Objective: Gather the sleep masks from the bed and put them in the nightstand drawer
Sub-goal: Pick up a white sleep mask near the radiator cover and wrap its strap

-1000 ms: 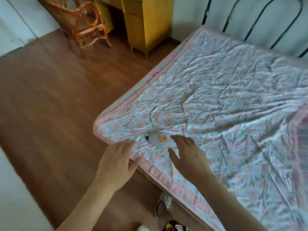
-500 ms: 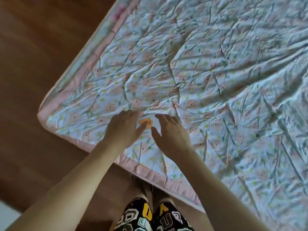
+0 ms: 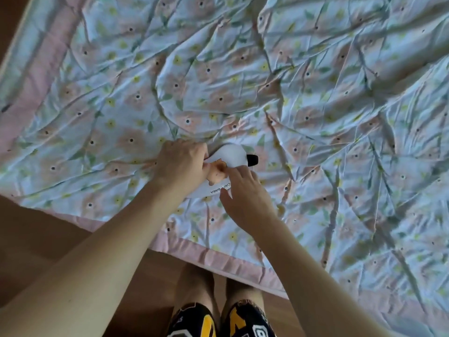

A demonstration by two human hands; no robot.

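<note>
Hands are meeting over a white sleep mask (image 3: 232, 156) that is lying on the flowered quilt (image 3: 315, 105), near the quilt's pink-bordered edge (image 3: 218, 254) closest to the person. The left hand (image 3: 181, 164) is curling its fingers round the mask's left end and gripping it, knuckles turned up toward the camera, so the fabric is bunching slightly under the grip. The right hand (image 3: 245, 193) is lying over the mask's lower right part with its fingers fairly straight and pressing down on the fabric, the thumb sticking out to the left just below the printed lettering (image 3: 220, 188); whether any of its fingertips are hooking under the mask cannot be told. An orange-brown animal figure (image 3: 217, 172) is showing on the mask between the two hands, and a black strap end (image 3: 252, 159) is poking out at the mask's right side, lying on the quilt. Both bare forearms are reaching in from the bottom of the view. Below the quilt's edge, the wooden floor (image 3: 48, 239) is showing, and the person's legs are standing on it in patterned shorts (image 3: 218, 322) with black, yellow and white markings. Wrinkles are running across the whole quilt, which is covering the bed out to the frame's top and right sides.
</note>
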